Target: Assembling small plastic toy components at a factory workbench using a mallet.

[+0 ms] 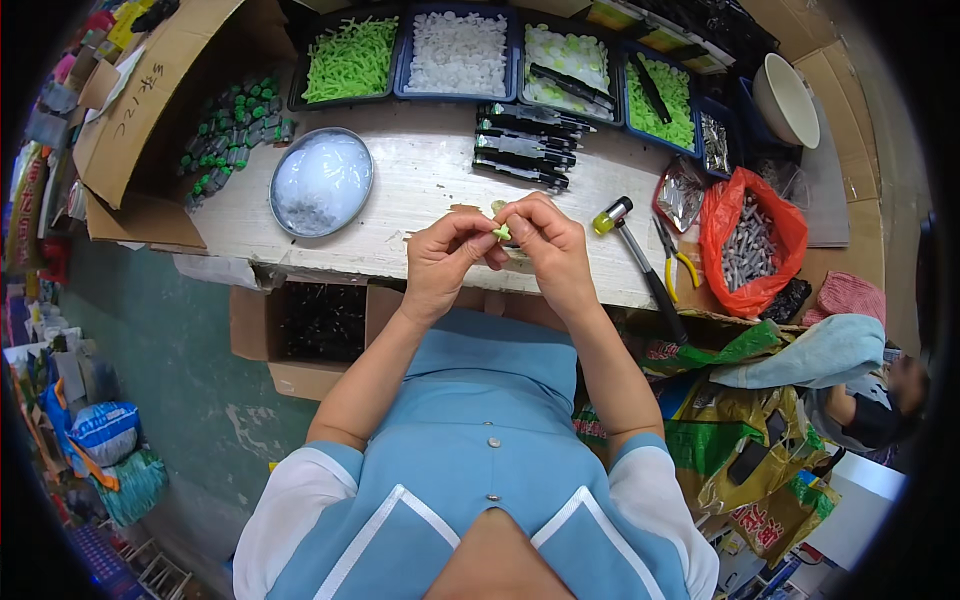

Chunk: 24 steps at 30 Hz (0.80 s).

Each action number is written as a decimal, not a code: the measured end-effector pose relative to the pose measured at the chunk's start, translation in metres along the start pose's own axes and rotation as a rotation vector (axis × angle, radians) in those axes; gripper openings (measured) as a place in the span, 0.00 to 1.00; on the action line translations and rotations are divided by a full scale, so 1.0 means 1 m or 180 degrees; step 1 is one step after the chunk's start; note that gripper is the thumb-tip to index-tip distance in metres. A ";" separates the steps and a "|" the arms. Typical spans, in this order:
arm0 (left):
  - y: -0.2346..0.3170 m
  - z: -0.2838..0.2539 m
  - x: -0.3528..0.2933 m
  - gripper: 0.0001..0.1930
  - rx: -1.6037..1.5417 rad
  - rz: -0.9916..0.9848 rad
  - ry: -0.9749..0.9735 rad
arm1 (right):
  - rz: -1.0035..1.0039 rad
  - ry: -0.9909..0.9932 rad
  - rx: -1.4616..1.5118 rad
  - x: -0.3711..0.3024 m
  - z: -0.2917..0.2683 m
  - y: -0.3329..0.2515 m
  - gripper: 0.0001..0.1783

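Over the near edge of the white worktable, both my hands meet around a small light-green plastic part. My left hand pinches it from one side between thumb and fingertips. From the other side, my right hand is closed on it with thumb and forefinger. The fingers cover much of the part, so its full shape is hidden. Just beyond my hands lies a stack of long black plastic pieces. A round dish of translucent pieces stands to the left.
Along the back sit trays of green strips, white pieces, white-and-green pieces and green pieces. At right lie a hammer, pliers and a red bag of metallic cylinders. A cardboard box stands below the table.
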<state>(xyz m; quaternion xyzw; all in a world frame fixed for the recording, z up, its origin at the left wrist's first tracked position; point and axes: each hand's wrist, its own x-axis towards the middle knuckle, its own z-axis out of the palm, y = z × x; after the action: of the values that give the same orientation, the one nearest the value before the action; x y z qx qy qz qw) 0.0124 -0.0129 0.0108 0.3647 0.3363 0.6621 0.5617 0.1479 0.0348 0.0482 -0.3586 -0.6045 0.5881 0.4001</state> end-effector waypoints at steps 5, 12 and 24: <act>-0.003 -0.003 0.000 0.05 -0.0191 0.0045 0.0075 | -0.0423 0.0155 -0.0705 -0.002 0.003 -0.002 0.04; -0.008 -0.002 -0.001 0.05 -0.0330 0.0034 0.0190 | -0.1480 0.0404 -0.1992 -0.010 0.002 0.000 0.06; -0.006 -0.020 0.005 0.06 0.3351 0.1290 0.0166 | -0.1814 -0.0334 -0.3560 0.006 -0.023 0.015 0.06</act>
<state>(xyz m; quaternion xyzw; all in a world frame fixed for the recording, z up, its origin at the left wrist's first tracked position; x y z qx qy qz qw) -0.0029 -0.0081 -0.0040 0.6365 0.5583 0.5084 0.1572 0.1655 0.0510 0.0333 -0.3092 -0.9113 0.0701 0.2629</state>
